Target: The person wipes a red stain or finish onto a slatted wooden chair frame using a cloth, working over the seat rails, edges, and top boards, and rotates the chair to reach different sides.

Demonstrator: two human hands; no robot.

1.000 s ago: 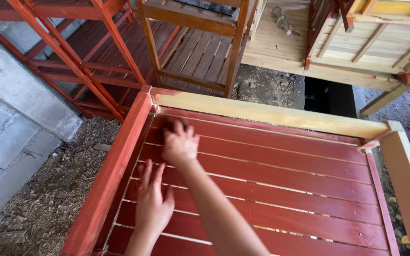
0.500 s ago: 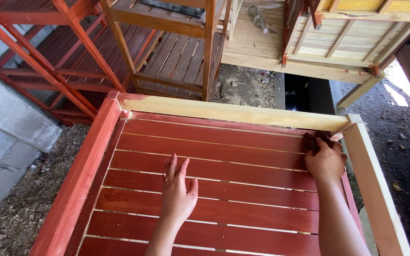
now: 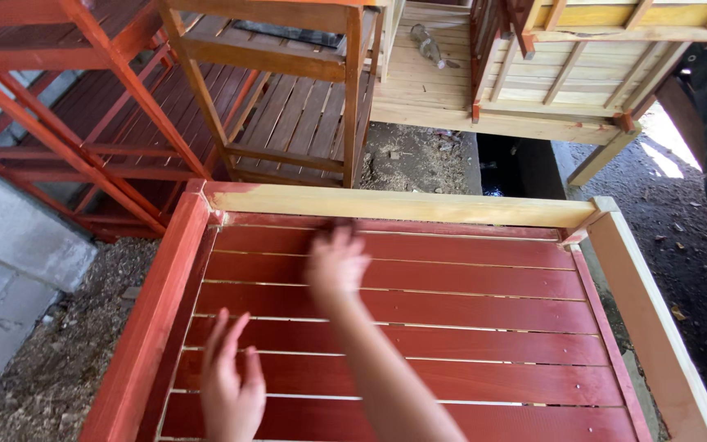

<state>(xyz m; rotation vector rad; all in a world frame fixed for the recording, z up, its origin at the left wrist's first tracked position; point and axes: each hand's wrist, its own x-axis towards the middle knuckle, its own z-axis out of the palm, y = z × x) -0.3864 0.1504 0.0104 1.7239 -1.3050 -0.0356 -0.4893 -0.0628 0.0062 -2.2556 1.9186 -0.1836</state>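
A red-stained slatted wooden panel point(image 3: 452, 327) lies flat below me, with a red rail point(image 3: 153, 319) on its left. Unpainted pale rails run along its far edge point(image 3: 403, 205) and right side point(image 3: 656, 327). My left hand point(image 3: 227, 389) rests flat on a near slat at the lower left, fingers apart and holding nothing. My right hand point(image 3: 335, 263) reaches across to the upper slats near the far rail. It is blurred by motion, and a dark smear shows at its fingertips, so I cannot tell whether it holds anything.
Red-painted wooden frames point(image 3: 83, 123) and a slatted shelf unit point(image 3: 288, 106) stand beyond the panel. Pale unpainted wooden structures point(image 3: 533, 74) fill the upper right. A grey concrete block wall point(image 3: 10, 270) is at left, with sawdust-strewn ground point(image 3: 67, 352) beside it.
My right hand has swept from the panel's far right corner back left to the upper middle slats. My left hand has shifted toward the lower left.
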